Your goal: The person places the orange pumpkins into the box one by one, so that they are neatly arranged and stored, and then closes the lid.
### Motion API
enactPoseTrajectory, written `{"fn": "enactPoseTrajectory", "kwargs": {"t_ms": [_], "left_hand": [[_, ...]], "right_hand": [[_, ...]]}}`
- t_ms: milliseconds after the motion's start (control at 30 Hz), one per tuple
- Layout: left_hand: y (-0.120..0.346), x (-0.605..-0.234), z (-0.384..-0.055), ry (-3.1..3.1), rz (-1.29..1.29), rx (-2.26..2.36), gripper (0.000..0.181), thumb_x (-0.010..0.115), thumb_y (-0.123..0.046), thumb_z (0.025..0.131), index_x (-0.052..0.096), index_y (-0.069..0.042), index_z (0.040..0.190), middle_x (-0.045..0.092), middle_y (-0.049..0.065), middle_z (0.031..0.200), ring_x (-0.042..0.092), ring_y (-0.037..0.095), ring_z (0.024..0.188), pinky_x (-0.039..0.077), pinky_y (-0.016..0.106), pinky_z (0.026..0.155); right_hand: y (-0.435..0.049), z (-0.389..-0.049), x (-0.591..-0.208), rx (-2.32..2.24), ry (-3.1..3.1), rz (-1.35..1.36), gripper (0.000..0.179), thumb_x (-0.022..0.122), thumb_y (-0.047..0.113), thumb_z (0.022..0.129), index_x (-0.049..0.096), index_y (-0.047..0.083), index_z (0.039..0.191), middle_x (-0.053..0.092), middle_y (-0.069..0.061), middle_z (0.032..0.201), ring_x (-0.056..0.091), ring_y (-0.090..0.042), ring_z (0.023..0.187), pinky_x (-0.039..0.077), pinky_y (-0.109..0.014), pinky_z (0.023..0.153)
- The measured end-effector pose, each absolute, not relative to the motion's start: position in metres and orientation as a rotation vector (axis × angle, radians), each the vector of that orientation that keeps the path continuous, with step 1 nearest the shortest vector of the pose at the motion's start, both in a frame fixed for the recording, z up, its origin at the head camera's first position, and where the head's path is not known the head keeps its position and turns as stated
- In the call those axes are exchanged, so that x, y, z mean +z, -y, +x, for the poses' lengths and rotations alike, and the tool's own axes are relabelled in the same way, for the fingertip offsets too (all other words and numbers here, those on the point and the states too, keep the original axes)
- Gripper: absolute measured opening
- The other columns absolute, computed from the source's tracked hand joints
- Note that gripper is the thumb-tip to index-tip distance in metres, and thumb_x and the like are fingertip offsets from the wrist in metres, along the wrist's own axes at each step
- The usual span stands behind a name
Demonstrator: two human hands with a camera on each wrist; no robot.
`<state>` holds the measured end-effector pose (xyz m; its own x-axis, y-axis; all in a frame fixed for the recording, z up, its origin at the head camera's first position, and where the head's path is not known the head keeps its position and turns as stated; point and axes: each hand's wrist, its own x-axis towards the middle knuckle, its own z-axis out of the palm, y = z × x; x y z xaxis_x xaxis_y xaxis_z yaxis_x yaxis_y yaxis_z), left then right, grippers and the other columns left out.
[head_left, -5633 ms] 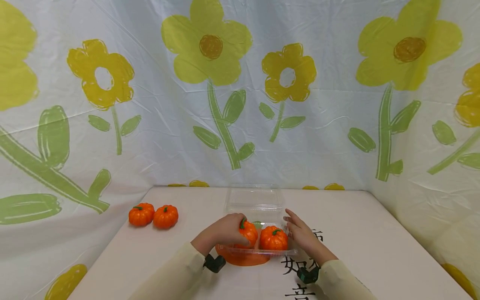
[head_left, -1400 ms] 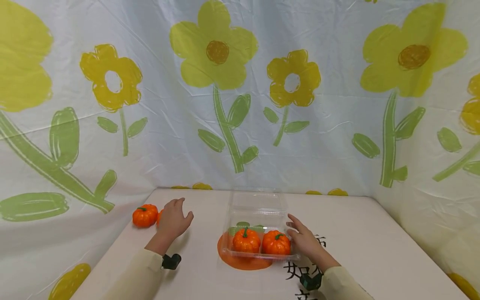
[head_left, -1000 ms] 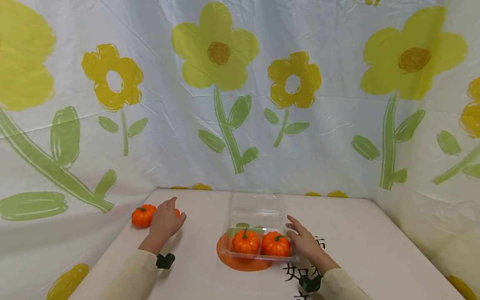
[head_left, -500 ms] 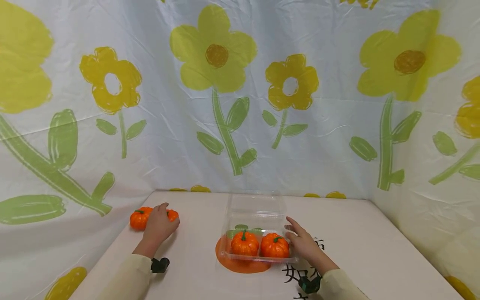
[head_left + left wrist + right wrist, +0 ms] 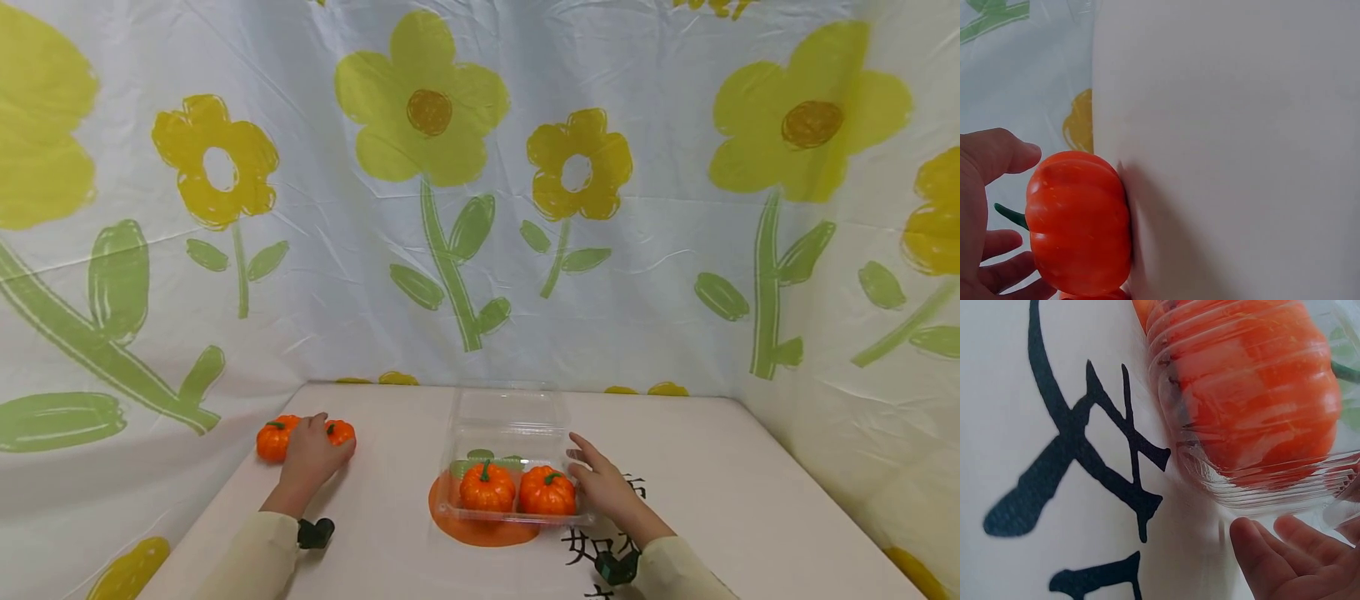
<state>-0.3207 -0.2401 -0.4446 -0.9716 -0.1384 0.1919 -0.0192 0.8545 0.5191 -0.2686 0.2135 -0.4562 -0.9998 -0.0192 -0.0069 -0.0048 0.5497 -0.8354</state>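
Nearest on my feed, along the bottom of the frame, two pale sleeves [image 5: 251, 558] come in from either side, each with a small dark device [image 5: 316, 533] at the wrist, which I take to be the mount for my close views. Beside the right one, at lower right of centre, black characters [image 5: 581, 546] run across the pale tabletop [image 5: 397, 500].

Just above them, the right hand [image 5: 609, 492] stands at the right wall of the clear plastic container [image 5: 517, 519]. Its fingers are apart and grip nothing; I judge it is placed there to steady a box light enough to slide. I can't be sure every fingertip touches. Two orange pumpkins, one left [image 5: 487, 492] and one right [image 5: 548, 493], sit side by side inside, at lower centre, which probably keeps either from rolling.

At lower left, the left hand [image 5: 306, 460] reaches over a third pumpkin [image 5: 342, 432]. My wrist view shows thumb and fingers spread to either side of its stem, a width that suits the round body; I can't tell whether they touch it. A fourth pumpkin [image 5: 273, 442] lies just left.

Behind the container, the clear lid [image 5: 510, 407] is laid back, leaving the base uncovered. Farthest, a flowered sheet [image 5: 645, 275] hangs, perhaps to screen the background
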Motion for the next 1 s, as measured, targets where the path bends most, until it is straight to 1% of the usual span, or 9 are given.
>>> {"fn": "enactPoseTrajectory", "kwargs": {"t_ms": [100, 300, 567, 767, 1000], "left_hand": [[0.242, -0.447, -0.322, 2.809, 0.123, -0.781, 0.071, 0.062, -0.029, 0.084, 0.038, 0.015, 0.134, 0.038, 0.037, 0.134, 0.041, 0.052, 0.122, 0.037, 0.063, 0.104], [0.245, -0.452, -0.324, 2.827, 0.140, -0.785, 0.072, 0.061, -0.030, 0.084, 0.037, 0.015, 0.135, 0.036, 0.037, 0.134, 0.039, 0.052, 0.122, 0.038, 0.064, 0.102], [0.247, -0.457, -0.326, 2.849, 0.195, -0.823, 0.076, 0.063, -0.030, 0.083, 0.034, 0.014, 0.138, 0.033, 0.036, 0.135, 0.036, 0.052, 0.124, 0.038, 0.065, 0.102], [0.245, -0.458, -0.328, 2.888, 0.242, -0.815, 0.083, 0.067, -0.030, 0.082, 0.030, 0.012, 0.142, 0.030, 0.037, 0.137, 0.031, 0.053, 0.126, 0.037, 0.066, 0.102], [0.245, -0.460, -0.331, 2.886, 0.229, -0.724, 0.087, 0.072, -0.031, 0.078, 0.031, 0.012, 0.142, 0.033, 0.036, 0.132, 0.032, 0.053, 0.121, 0.036, 0.065, 0.101]], "right_hand": [[-0.214, -0.270, -0.457, -1.478, -2.761, -0.026, 0.057, 0.047, 0.019, 0.099, 0.028, 0.017, 0.153, 0.045, -0.021, 0.146, 0.056, -0.038, 0.121, 0.048, -0.056, 0.097], [-0.214, -0.270, -0.457, -1.475, -2.761, -0.024, 0.057, 0.047, 0.019, 0.099, 0.029, 0.017, 0.153, 0.046, -0.021, 0.146, 0.062, -0.029, 0.108, 0.049, -0.056, 0.096], [-0.213, -0.268, -0.458, -1.463, -2.768, -0.016, 0.057, 0.047, 0.020, 0.099, 0.028, 0.017, 0.153, 0.046, -0.021, 0.145, 0.059, -0.035, 0.116, 0.047, -0.058, 0.097], [-0.213, -0.268, -0.458, -1.455, -2.775, -0.015, 0.057, 0.047, 0.019, 0.099, 0.028, 0.016, 0.153, 0.046, -0.021, 0.145, 0.062, -0.031, 0.110, 0.048, -0.058, 0.096], [-0.212, -0.268, -0.454, -1.449, -2.779, -0.017, 0.057, 0.047, 0.019, 0.099, 0.028, 0.016, 0.153, 0.046, -0.022, 0.145, 0.061, -0.030, 0.109, 0.048, -0.057, 0.096]]}}
